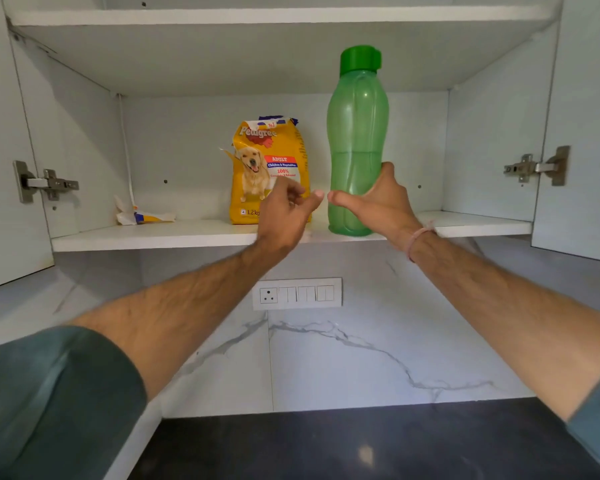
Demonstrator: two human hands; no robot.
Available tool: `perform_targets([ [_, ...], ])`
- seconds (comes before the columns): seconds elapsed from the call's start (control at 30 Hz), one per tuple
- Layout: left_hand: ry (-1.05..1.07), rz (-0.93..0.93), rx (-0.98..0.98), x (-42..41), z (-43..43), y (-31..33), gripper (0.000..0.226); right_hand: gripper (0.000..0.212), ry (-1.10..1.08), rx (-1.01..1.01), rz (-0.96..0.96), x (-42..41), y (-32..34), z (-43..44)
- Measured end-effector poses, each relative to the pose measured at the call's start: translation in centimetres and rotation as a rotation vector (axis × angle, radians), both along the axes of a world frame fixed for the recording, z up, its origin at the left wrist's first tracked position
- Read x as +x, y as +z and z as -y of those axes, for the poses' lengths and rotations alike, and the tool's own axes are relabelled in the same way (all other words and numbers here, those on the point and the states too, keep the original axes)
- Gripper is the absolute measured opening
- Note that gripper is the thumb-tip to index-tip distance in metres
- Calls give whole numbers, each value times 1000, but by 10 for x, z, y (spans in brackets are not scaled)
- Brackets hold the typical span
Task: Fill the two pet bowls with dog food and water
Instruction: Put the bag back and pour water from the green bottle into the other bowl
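Observation:
A yellow dog food bag (267,150) stands upright in the middle of the open cabinet's lower shelf (153,237). To its right is a tall green water bottle (357,126) with a green cap, its base at the shelf's front edge. My right hand (381,202) grips the bottle's lower part, thumb across the front and fingers behind. My left hand (286,213) is raised in front of the bag's lower right corner, blurred, with fingers loosely curled and holding nothing. The pet bowls are not in view.
A torn scrap of packaging (142,216) lies at the shelf's left. Both cabinet doors stand open, the left door (0,168) and the right door (586,133). A switch panel (297,293) sits on the marble wall below, above a dark countertop (326,445).

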State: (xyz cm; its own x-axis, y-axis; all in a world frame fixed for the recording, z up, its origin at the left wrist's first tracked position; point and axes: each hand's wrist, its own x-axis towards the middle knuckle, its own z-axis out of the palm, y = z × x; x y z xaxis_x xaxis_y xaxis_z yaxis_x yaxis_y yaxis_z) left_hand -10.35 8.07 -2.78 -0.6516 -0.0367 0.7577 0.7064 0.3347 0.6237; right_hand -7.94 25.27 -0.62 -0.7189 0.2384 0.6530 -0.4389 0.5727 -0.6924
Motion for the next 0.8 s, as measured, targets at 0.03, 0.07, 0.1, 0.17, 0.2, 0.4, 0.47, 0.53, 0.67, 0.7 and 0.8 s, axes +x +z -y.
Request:
perform_targets([
  [0.03,-77,46,15,9,-8,5,54,97,-1,2,-12,4,-1,2],
  [0.07,-156,100,26,18,-16,10,64,94,5,-3,-21,9,-1,4],
  [0.1,-234,163,38,27,-23,15,70,88,17,-15,-29,13,-2,6],
  [0.17,-334,260,71,40,-32,23,65,79,43,-35,-37,19,-3,7],
  [0.2,-355,290,87,43,-36,24,63,77,48,-37,-31,22,-4,7],
  [0.4,-311,345,98,70,-37,9,77,67,40,-7,32,53,-18,18],
  [0.47,-302,358,95,82,-32,1,78,64,47,0,50,67,-26,24],
  [0.53,-305,378,88,92,-24,-8,81,62,54,3,63,79,-36,30],
  [0.67,-291,406,85,110,-9,-25,87,64,65,-19,93,107,-60,47],
  [0.7,-286,407,91,114,-5,-29,88,66,72,-23,109,114,-67,51],
  [0.8,-296,417,129,128,8,-42,93,76,79,-10,155,133,-95,60],
])
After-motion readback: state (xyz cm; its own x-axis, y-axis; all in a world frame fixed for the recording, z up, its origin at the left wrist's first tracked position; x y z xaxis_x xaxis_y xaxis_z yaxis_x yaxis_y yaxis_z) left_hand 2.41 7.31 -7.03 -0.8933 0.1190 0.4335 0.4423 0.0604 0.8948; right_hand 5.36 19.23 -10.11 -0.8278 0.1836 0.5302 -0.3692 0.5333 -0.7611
